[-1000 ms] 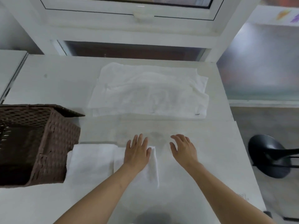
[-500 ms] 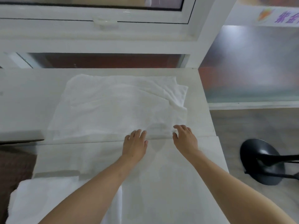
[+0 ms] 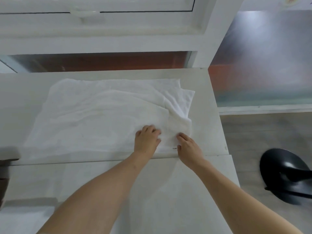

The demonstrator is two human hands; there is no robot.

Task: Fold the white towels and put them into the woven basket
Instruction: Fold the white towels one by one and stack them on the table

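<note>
A white towel [image 3: 104, 115] lies spread flat on the far part of the white table [image 3: 168, 191], its long axis running left to right. Both hands sit at its near right corner: the left hand [image 3: 146, 139] curls into the cloth, the right hand [image 3: 189, 147] pinches the edge. Nearly all the towel stretches away leftward from them.

Near tabletop [image 3: 152, 191] bare between the forearms, basket corner [image 3: 5, 174] crowds the left edge, window frame [image 3: 101, 39] walls off the far side behind the spread towel [image 3: 92, 115]
</note>
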